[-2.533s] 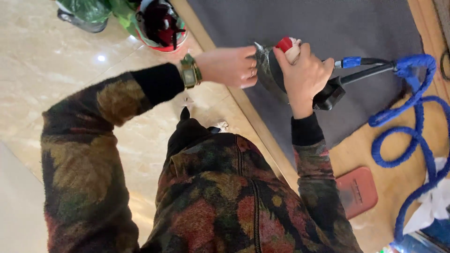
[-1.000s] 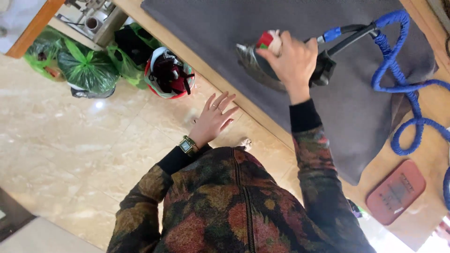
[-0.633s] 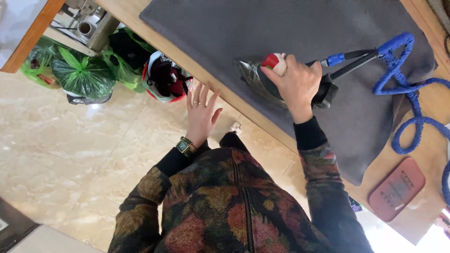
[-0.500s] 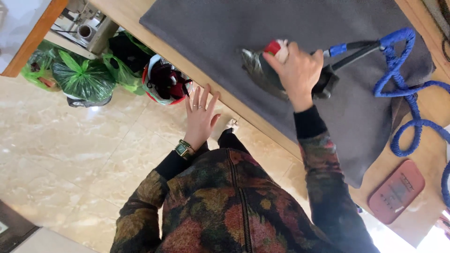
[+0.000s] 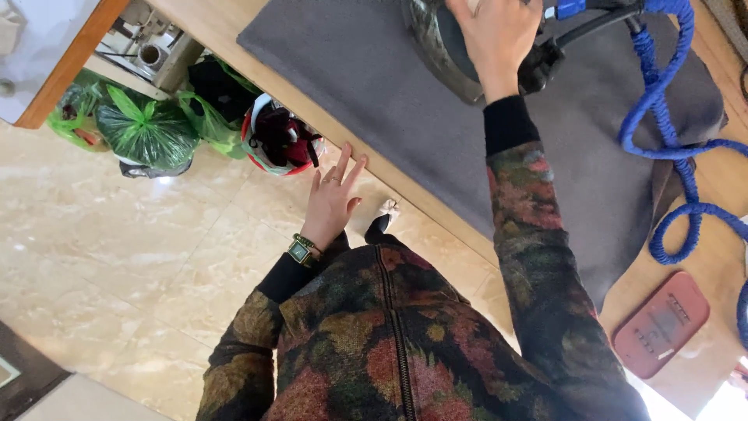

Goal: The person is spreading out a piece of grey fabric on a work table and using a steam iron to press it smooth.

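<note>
My right hand grips the handle of a steam iron that rests on a dark grey cloth spread over a wooden table. The iron is partly cut off by the frame's top edge. A blue coiled hose runs from the iron's back end across the cloth and table. My left hand hangs free beside the table's front edge, fingers spread and holding nothing, with a watch on the wrist.
A flat red iron rest lies on the table at the right. Under the table sit green plastic bags and a red-rimmed basket. Beige tiled floor stretches to the left.
My right hand has slid the iron farther away across the cloth. My left hand let go of the iron earlier, dropped off the table and now hovers by its edge.
</note>
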